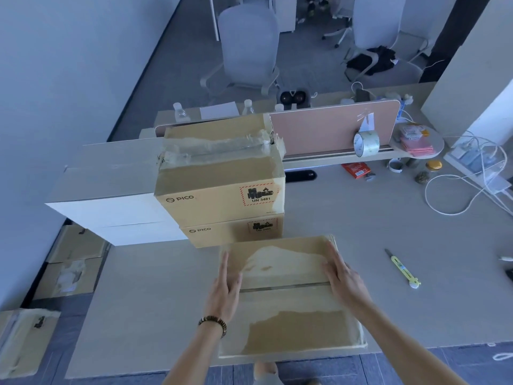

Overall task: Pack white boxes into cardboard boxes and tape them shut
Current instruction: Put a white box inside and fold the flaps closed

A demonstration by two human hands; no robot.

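Head view: your left hand [226, 287] and right hand [342, 276] lie flat, fingers straight toward twelve o'clock, pressing the cardboard box [286, 298] flaps. Tape roll [366, 143] sits at one o'clock.

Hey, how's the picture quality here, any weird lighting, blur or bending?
Head view: dim, bluish cast throughout; wide-angle lens bows the table edges and the wall; left hand and right hand on the cardboard box look slightly soft; the tape roll stays legible; no strong glare.
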